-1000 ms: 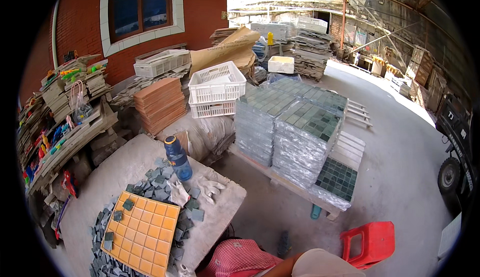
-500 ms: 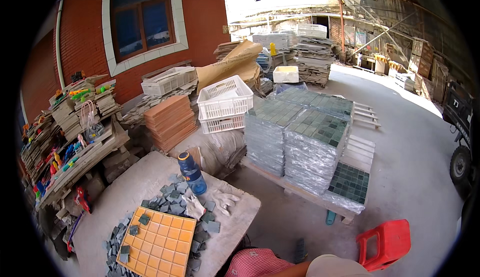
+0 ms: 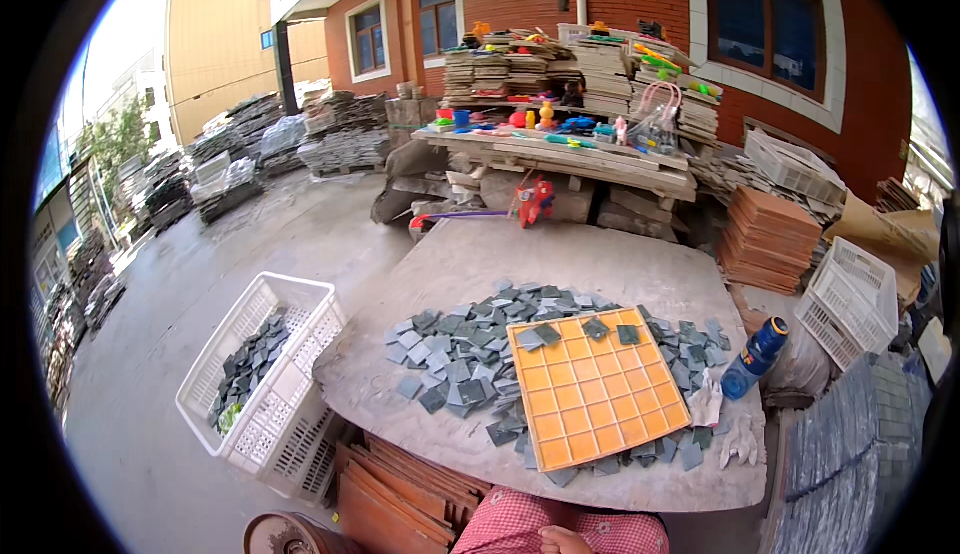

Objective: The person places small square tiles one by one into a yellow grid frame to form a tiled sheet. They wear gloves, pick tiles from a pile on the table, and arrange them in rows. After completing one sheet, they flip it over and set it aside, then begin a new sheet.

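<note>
My right hand (image 3: 565, 542) rests low on the red checked cloth (image 3: 510, 526) over my lap, its fingers curled. The lower edge cuts it off, so whatever it may hold is hidden. My left hand is out of sight. Beyond my lap, on a grey tabletop (image 3: 420, 279), lies a yellow gridded tray (image 3: 600, 384). Several dark tiles (image 3: 628, 335) sit on its far rows. Loose grey-green stone tiles (image 3: 470, 354) spread around and partly beneath it. A blue water bottle (image 3: 752, 359) and white work gloves (image 3: 706, 399) are at the table's right side.
To the left, a white crate (image 3: 300, 374) holds more tiles, above reddish slabs (image 3: 400, 504). A rusty round can (image 3: 290, 534) stands near my lap. Colourful toys cover a plank bench (image 3: 560, 154) behind. Red tiles (image 3: 770, 239), white baskets (image 3: 850, 294) and wrapped tile stacks (image 3: 830, 454) stand right.
The view has swung left, bringing the whole table and left-hand crate in. My right hand has come into view at the lower edge. The tray and its tiles look unchanged.
</note>
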Motion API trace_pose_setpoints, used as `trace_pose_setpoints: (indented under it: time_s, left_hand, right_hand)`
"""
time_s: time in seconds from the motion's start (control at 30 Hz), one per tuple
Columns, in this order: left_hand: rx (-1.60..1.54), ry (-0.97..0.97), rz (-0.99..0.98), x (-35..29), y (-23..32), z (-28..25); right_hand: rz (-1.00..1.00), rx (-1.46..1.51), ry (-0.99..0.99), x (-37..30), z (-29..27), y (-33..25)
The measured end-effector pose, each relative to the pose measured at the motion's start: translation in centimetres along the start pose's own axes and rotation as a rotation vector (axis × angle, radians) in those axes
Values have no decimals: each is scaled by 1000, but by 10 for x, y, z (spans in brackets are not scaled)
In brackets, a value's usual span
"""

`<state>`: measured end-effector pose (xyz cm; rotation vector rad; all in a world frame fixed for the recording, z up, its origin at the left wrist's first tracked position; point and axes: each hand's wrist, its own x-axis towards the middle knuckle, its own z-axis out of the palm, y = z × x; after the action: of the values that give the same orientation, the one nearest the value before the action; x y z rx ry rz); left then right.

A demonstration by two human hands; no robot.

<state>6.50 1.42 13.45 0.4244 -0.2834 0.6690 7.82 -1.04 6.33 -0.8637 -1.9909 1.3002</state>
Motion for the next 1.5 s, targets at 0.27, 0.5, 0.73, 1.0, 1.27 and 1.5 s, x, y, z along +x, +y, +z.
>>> trace_pose_setpoints:
  time_s: [0.27,0.5,0.73,1.0,1.27,1.5]
  left_hand:
    - [114,-36,383,-3,19,-82]
    - [-218,182,260,-14,-7,-86]
    - [-4,-78,553,-63,25,-13]
    - [229,142,779,-90,67,-46]
    - [572,581,1128,-86,94,-152]
    - [665,773,1242,-80,92,-191]
  right_hand:
    - [-30,20,-146,18,17,-4]
    - [3,31,-99,29,19,5]
    - [37,84,39,36,19,8]
    - [62,183,199,46,17,11]
    - [-106,458,369,46,15,23]
    - [35,-283,228,62,11,-43]
